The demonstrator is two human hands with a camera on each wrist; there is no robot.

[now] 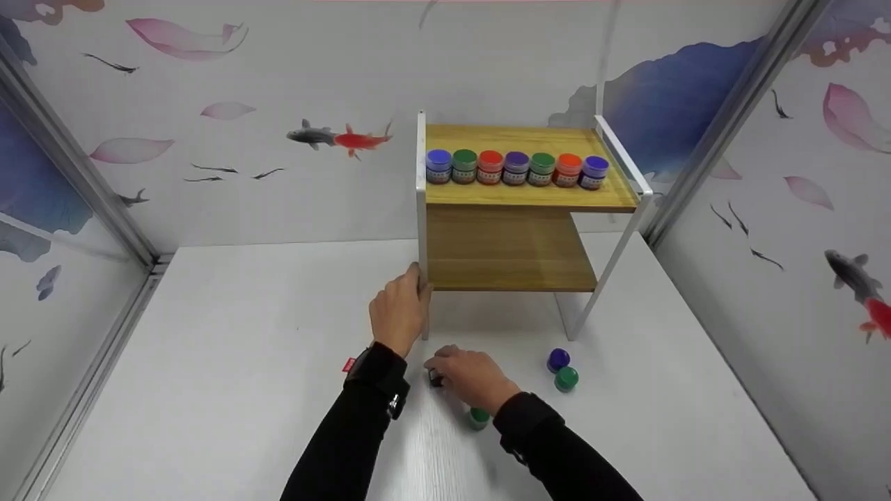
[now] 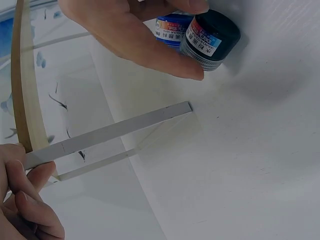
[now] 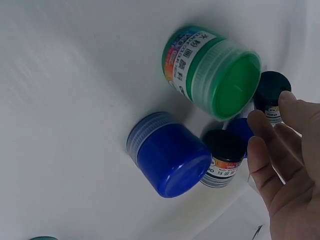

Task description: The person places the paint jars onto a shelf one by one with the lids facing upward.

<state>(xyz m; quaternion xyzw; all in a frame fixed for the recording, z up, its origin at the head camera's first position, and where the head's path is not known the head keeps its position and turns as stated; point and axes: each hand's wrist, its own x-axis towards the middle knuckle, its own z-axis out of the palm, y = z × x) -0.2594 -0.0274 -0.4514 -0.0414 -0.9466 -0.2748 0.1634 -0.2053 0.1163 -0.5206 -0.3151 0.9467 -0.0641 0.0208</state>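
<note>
My left hand (image 1: 400,309) grips the left upright of a small two-tier shelf (image 1: 511,250). In the left wrist view, its fingers (image 2: 35,205) wrap the white frame bar (image 2: 115,131). On the table in front of the shelf, my right hand (image 1: 473,379) pinches a dark gouache paint jar (image 2: 210,40) between thumb and fingers. A blue paint jar (image 2: 172,29) shows just behind it. Close to the right hand in the right wrist view are a green paint jar (image 3: 210,75), a blue paint jar (image 3: 172,157) and a black paint jar (image 3: 222,160).
A row of several blue, green, red and purple paint jars (image 1: 516,168) lines the upper board. The lower board (image 1: 508,250) is bare wood. Right of the hands, a blue jar (image 1: 558,360) and a green jar (image 1: 566,379) stand on the white table (image 1: 230,362). Printed walls (image 1: 334,202) enclose it.
</note>
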